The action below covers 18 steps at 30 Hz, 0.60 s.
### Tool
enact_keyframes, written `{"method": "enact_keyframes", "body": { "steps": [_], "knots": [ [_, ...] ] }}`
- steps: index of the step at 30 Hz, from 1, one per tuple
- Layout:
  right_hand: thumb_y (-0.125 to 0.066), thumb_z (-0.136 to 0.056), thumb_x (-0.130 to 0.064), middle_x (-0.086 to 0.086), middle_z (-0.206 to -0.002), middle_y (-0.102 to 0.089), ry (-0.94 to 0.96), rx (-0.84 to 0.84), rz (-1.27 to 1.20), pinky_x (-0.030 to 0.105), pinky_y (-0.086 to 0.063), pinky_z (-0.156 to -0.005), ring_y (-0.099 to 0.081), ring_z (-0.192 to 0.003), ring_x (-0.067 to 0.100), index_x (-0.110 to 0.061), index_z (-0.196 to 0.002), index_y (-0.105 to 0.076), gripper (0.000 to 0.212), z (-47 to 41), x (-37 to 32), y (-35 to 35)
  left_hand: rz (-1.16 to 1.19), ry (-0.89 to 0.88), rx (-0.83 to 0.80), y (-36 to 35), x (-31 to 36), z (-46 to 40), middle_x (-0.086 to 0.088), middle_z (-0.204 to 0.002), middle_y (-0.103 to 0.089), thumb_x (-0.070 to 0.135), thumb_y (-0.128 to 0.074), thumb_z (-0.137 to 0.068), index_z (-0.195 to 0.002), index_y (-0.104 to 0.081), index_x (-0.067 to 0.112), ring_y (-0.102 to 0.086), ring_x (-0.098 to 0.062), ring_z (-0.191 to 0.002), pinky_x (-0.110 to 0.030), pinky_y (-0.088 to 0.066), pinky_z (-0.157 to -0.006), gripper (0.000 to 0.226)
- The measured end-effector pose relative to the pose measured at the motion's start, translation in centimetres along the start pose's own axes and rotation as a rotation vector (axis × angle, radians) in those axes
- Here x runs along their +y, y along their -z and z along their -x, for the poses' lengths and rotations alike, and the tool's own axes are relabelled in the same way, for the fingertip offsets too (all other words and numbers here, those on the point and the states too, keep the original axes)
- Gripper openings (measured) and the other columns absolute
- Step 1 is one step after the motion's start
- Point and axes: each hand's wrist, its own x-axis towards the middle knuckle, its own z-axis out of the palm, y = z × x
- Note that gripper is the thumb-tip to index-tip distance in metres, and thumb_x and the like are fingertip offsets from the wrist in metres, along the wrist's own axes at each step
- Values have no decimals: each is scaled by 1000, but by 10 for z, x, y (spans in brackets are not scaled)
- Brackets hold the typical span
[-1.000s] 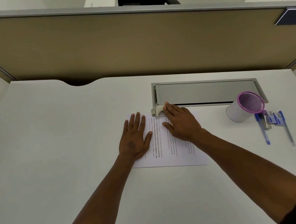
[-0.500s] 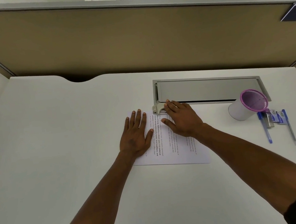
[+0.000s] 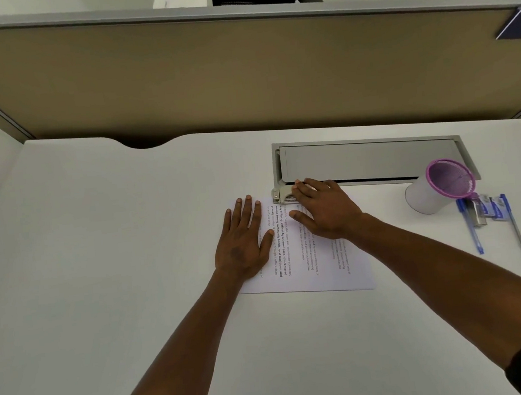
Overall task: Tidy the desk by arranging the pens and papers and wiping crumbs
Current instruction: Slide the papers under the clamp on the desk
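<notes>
A printed sheet of paper (image 3: 320, 271) lies flat on the white desk (image 3: 101, 276), its text running sideways. My left hand (image 3: 244, 240) rests palm down with fingers spread on the paper's left part. My right hand (image 3: 326, 211) lies on the paper's top edge, its fingers pressing down on a small metal stapler (image 3: 281, 195) at the top of the sheet. Two blue pens (image 3: 472, 228) and another pen (image 3: 514, 223) lie at the far right beside a purple-rimmed pen cup (image 3: 439, 186).
A grey cable-tray lid (image 3: 367, 158) is set into the desk just behind the paper. A tan partition wall (image 3: 241, 78) closes off the back of the desk. Small blue-and-white packets and a metal clip (image 3: 486, 210) lie among the pens.
Both hands stay in place on the paper and the stapler. Only the camera has shifted slightly.
</notes>
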Motion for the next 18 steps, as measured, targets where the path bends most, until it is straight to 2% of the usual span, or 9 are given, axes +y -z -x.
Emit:
{"method": "enact_keyframes", "body": {
  "steps": [11,14,16,18],
  "knots": [
    [-22,-94,-65,1,-162,-9,-7,42,-6,48,-10,-120,-11,-149,22,-19,-153,-14,75,10,-2,9,4,7,-1,1,0,1,-2,-166,9,61,-16,-98,-157,4,21,13,-19,-152,-43,-2,-125,74],
    [-26,-94,-62,2,-162,-10,-38,170,-159,47,-11,-120,-11,-149,22,-21,-153,-16,73,16,-6,10,1,7,-11,3,1,2,-1,-166,10,61,-15,-98,-157,5,21,14,-19,-152,-43,-1,-125,74],
    [-33,-96,-57,6,-160,-22,-149,315,-309,44,-18,-117,-21,-146,24,-22,-152,-23,68,21,-7,7,10,4,-15,4,1,2,-2,-166,9,61,-16,-99,-157,4,21,14,-19,-152,-44,-1,-125,74],
    [-41,-97,-50,10,-151,-37,-332,445,-428,43,-31,-111,-35,-139,27,-21,-148,-33,60,29,-7,1,17,-3,-19,5,1,2,-2,-166,9,60,-16,-99,-157,4,21,13,-20,-152,-45,-2,-125,74]
  ]
}}
